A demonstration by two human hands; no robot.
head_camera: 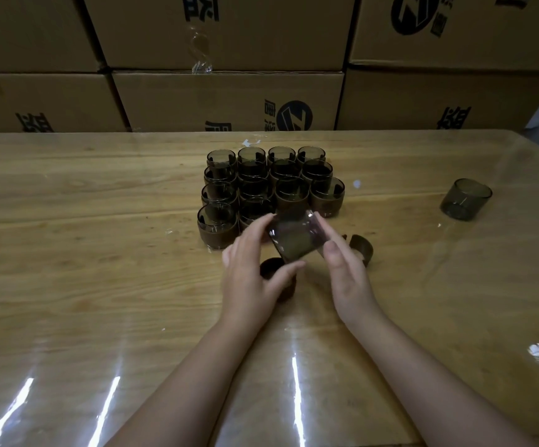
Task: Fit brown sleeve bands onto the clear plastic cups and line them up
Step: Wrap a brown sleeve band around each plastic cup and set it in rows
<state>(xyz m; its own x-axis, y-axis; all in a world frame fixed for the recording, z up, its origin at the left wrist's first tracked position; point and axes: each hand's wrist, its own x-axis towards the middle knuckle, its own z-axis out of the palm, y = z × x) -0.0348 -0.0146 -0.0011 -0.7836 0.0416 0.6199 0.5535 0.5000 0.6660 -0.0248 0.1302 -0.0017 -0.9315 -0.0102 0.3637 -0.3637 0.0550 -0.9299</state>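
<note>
We look down on a wooden bench (100, 285) under a glossy clear sheet (297, 398) streaked with glare. Behind it we see stacked cardboard boxes (229, 101) printed with black logos (294, 115), clear tape (201, 53) peeling off one. A white scrap (356, 183) lies on the bench.

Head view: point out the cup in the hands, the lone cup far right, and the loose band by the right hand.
held cup (297, 240), head view, its tinted side wall.
lone cup (466, 201), head view, its side wall.
loose band (365, 251), head view, its outer curved face.
</note>
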